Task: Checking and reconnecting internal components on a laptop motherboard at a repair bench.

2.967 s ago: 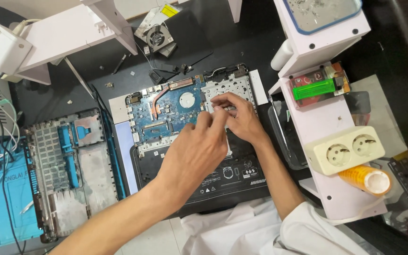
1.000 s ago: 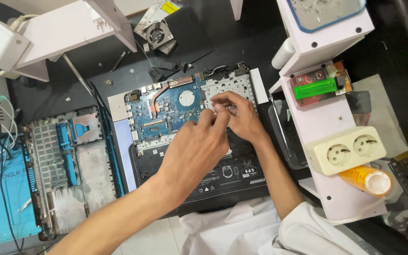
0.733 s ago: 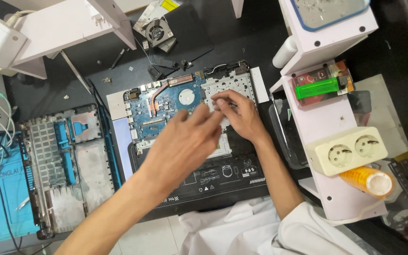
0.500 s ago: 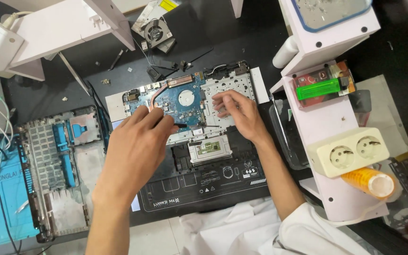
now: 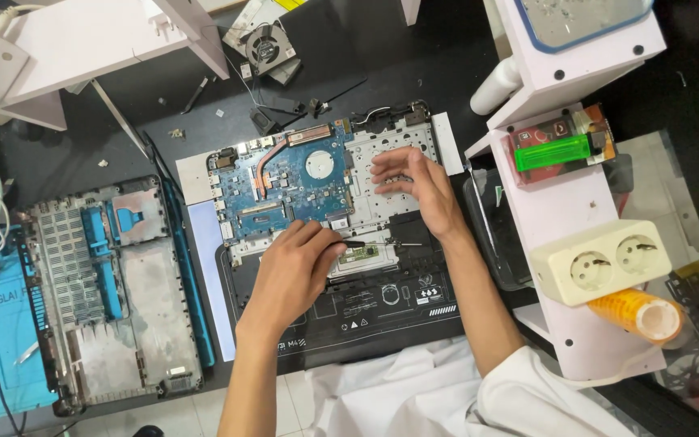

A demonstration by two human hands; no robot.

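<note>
Back from the blue motherboard [image 5: 285, 182], left hand [image 5: 289, 275] now pinches a thin dark tool [image 5: 355, 243] just below it; right hand [image 5: 414, 186] rests beside it, fingers open.

head view, steeply down, close over workbench [image 5: 123, 154]

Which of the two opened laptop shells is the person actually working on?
The middle one with the blue circuit board; both hands rest on it. The grey shell lies untouched.
</note>
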